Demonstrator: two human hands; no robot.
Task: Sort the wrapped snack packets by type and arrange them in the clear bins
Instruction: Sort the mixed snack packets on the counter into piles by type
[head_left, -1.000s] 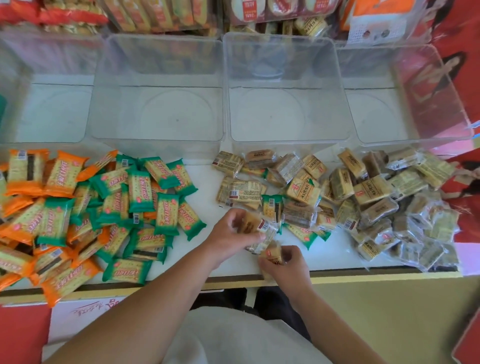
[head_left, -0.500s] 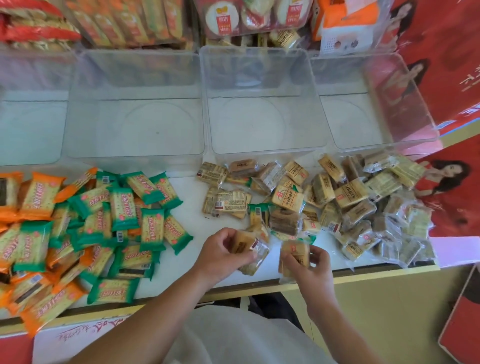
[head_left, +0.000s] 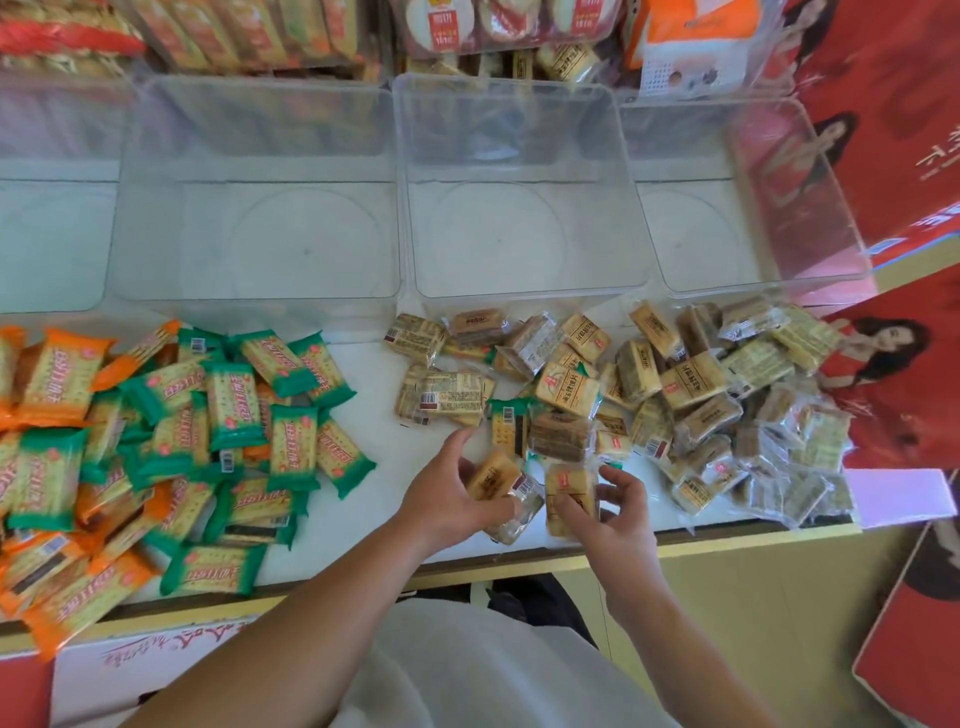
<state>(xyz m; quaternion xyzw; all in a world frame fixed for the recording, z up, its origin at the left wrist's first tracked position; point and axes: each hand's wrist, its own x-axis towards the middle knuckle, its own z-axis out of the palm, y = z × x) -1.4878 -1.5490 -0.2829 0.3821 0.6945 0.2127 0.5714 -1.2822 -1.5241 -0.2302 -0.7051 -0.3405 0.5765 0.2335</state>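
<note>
My left hand (head_left: 451, 496) grips a small stack of tan clear-wrapped packets (head_left: 496, 480) near the table's front edge. Beside it, my right hand (head_left: 610, 512) holds another tan packet (head_left: 570, 493) upright. Behind them spreads a heap of tan and brown clear-wrapped packets (head_left: 691, 395), with one green-ended packet (head_left: 506, 423) mixed in. A pile of green-wrapped and orange-wrapped packets (head_left: 171, 441) covers the left of the table. Several clear bins stand behind in a row: one middle left (head_left: 260, 306), one middle right (head_left: 524, 291), one at the right (head_left: 769, 283). They hold nothing.
Shelves of packaged snacks (head_left: 322, 31) rise behind the bins. A red poster panel (head_left: 893, 156) closes the right side. The white table ends at a yellow front edge (head_left: 727, 538), with a red box (head_left: 914, 639) low at the right.
Both hands lifted slightly and drew apart; the right hand raised its tan packet from the table edge to upright. The camera view shifted left and down.
</note>
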